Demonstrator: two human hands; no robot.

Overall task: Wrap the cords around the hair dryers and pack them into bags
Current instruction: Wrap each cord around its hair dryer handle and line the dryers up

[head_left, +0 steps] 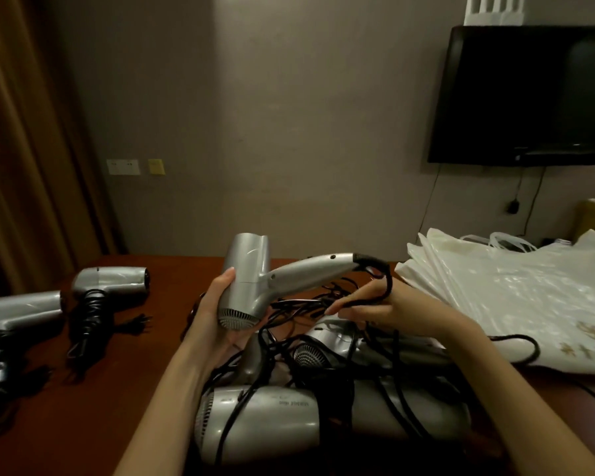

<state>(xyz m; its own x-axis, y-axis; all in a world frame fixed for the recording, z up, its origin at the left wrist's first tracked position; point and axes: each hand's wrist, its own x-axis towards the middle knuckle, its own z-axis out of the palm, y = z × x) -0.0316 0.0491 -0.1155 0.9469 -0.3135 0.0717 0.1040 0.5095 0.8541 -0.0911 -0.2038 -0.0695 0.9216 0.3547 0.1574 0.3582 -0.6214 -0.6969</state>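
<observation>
The left hand is gripping the hair dryer by its barrel, handle pointing right toward the right hand, which is pinching the cord just below the handle's end.

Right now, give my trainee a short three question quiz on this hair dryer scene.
1. True or false: the left hand holds the raised hair dryer by its barrel.
2. What does the right hand hold? A) a bag B) the black cord C) a plug
3. Fill in: the white plastic bags lie on the person's ____ side.

Key: 1 true. 2 B. 3 right.
</observation>
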